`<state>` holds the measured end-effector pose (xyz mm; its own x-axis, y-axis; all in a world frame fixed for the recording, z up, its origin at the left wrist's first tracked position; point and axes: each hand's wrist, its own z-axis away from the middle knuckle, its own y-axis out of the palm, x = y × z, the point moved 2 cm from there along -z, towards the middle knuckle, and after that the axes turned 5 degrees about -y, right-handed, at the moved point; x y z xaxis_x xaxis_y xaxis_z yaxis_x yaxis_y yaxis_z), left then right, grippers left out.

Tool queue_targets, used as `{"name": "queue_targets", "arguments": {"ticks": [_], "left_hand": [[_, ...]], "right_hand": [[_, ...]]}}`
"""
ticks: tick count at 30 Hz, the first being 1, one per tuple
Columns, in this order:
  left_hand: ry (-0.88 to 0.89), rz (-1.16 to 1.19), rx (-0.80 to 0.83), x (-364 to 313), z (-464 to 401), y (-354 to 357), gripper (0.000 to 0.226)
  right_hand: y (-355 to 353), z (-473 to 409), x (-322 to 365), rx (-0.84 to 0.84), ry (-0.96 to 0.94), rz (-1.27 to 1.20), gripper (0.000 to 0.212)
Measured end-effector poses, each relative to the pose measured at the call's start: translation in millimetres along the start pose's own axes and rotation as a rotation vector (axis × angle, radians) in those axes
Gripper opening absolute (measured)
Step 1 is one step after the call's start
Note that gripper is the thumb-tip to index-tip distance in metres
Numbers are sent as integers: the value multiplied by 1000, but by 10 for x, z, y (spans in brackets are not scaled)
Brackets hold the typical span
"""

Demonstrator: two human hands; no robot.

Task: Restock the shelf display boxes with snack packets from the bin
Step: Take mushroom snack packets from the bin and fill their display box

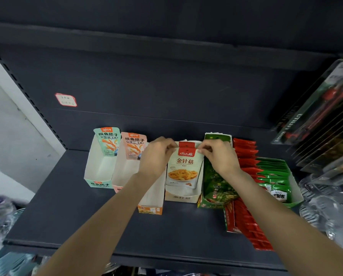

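A cream snack packet [183, 168] with a red top is held upright in a beige display box [181, 197] near the middle of the shelf [77, 216]. Its top left corner is pinched by the left hand [156, 156], its top right corner by the right hand [218, 156]. Two empty white boxes [101, 168] are seen toward the shelf's left edge

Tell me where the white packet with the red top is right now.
In the head view, the white packet stands upright in the beige display box at shelf centre, pinched at its top corners by left hand and right hand.
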<state>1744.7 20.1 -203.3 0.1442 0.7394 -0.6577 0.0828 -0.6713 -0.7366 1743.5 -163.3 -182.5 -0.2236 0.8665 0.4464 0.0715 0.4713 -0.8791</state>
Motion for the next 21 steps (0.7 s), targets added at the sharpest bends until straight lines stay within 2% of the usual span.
{"name": "queue_targets", "arguments": {"ticks": [4,10,21], "left_hand": [[22,-18,-108,-23,-6,0,17],[9,-150,-48,59,64,70,22],[7,-122,-39,38,93,-10,23]], "right_hand": [[-21,-7,15,-109,-58,33,11],[35,15,-9,67,-40,93,14],[-30,47,66,-2,-1,-24,19]]}}
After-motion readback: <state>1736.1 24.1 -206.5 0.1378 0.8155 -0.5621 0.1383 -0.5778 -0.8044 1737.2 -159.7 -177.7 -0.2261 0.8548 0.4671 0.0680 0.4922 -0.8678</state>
